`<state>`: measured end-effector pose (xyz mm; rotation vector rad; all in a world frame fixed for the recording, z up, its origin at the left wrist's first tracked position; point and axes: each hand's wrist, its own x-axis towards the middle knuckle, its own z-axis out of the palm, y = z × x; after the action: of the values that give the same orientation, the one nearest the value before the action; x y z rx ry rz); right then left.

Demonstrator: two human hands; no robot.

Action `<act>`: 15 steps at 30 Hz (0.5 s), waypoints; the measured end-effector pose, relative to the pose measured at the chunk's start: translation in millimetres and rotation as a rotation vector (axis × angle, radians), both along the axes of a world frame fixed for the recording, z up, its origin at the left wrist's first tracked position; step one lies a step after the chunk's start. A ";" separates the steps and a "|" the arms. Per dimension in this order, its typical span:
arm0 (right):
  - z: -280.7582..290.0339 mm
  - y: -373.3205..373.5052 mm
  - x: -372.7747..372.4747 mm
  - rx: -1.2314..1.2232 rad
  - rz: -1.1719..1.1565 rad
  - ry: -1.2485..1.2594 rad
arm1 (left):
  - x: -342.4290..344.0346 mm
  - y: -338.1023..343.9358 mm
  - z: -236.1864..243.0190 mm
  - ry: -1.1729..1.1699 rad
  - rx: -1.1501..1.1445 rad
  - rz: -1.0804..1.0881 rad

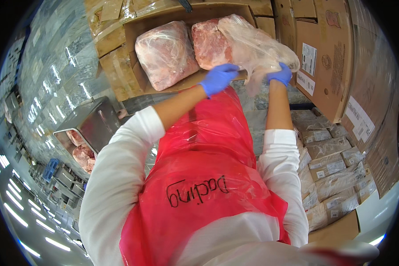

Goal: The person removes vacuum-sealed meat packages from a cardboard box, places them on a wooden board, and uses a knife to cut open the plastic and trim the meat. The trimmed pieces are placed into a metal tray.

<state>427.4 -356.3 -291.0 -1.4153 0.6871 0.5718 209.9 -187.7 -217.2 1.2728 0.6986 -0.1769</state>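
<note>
An open cardboard box (142,82) holds a plastic-wrapped meat block (164,54) on the left and another piece of red meat (206,42) to its right. A loose clear plastic bag (257,40) drapes over the right piece and hangs past the box's near edge. My right hand (279,73) grips this plastic at the box's right end. My left hand (218,80), in a blue glove like the right, is at the near edge below the meat, fingers curled; what they hold is unclear. A red plastic apron covers my front.
A steel container (97,116) with raw meat (83,153) stands at left. More cardboard boxes (319,66) rise on the right, with wrapped boxes (328,166) stacked below them. Tiled surfaces (48,80) and distant steel equipment (66,184) show at left.
</note>
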 end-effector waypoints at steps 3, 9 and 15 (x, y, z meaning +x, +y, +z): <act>-3.8 -5.3 2.0 0.010 0.105 -0.173 | -30.5 30.7 -11.7 0.143 -0.216 0.163; 46.9 21.4 -66.8 0.140 0.189 -0.202 | -53.3 45.5 -27.2 0.239 0.122 -0.101; 123.6 59.4 -133.6 -0.050 0.738 -0.648 | -20.5 -31.5 -129.7 0.034 0.693 -0.314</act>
<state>293.8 -296.9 -167.4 -1.7676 -0.3644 0.6036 189.4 -219.2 -346.8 2.0493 0.6025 -0.2223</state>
